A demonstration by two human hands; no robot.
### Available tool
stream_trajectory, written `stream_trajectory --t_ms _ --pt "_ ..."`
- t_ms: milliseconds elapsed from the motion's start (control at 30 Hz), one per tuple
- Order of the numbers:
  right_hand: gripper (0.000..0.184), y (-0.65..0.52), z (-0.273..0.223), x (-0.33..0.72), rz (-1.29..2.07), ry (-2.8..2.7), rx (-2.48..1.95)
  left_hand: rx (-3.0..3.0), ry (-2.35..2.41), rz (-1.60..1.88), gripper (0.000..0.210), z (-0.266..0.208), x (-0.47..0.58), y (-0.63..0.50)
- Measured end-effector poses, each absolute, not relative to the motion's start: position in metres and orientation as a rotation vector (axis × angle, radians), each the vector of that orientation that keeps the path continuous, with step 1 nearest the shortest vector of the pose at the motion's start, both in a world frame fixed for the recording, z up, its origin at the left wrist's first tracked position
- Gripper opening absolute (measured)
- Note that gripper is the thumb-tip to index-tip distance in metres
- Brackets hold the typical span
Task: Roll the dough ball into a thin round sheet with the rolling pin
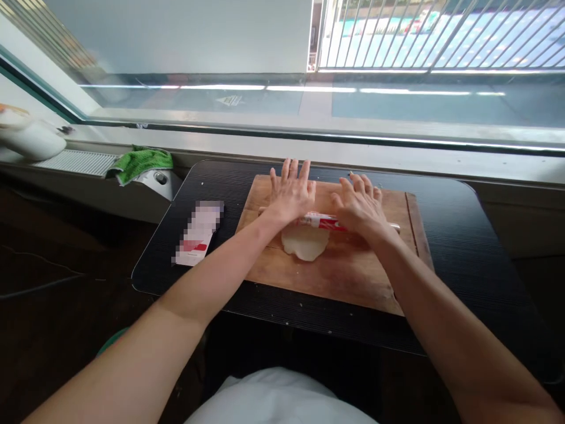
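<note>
A rolling pin point(324, 221) in a red-and-white printed wrapping lies crosswise on a wooden cutting board point(344, 282). Under and in front of it is a flattened piece of pale dough point(305, 244), its far part hidden by the pin. My left hand point(292, 191) rests palm-down over the left part of the pin, fingers stretched forward and apart. Over the right part lies my right hand point(361, 203), also palm-down, its fingers spread and slightly bent. Neither hand is wrapped around the pin. Its bare right end shows past my right wrist.
The board sits on a black table point(459, 253) with rounded corners. A phone point(199, 232), partly blurred out, lies left of the board. Beyond the table runs a window ledge point(247, 138). A green cloth point(143, 163) and a white pot point(33, 136) are at the left.
</note>
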State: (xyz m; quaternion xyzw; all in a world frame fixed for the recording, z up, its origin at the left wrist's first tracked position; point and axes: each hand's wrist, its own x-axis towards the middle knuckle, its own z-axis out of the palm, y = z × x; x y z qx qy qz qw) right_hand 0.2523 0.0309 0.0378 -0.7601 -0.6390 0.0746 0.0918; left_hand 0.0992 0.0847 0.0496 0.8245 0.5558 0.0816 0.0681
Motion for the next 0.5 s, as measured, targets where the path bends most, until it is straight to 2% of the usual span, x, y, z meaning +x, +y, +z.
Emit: stream_trajectory --t_ms 100,300,400,500 --pt "0.061 0.034 0.038 0.253 0.244 -1.860 -2.264 2.474 1.676 0.238 0.060 0.049 0.100 0.087" --pt "0.056 -0.022 0.030 0.238 -0.032 -1.935 -2.128 2.570 1.590 0.323 0.059 0.044 0.083 0.036" --pt "0.059 0.012 0.030 0.246 0.110 -1.867 -2.205 2.517 1.610 0.363 0.058 0.045 0.094 0.068" --pt "0.061 0.056 0.036 0.258 0.260 -1.779 -2.297 2.464 1.695 0.555 0.051 0.051 0.108 0.112"
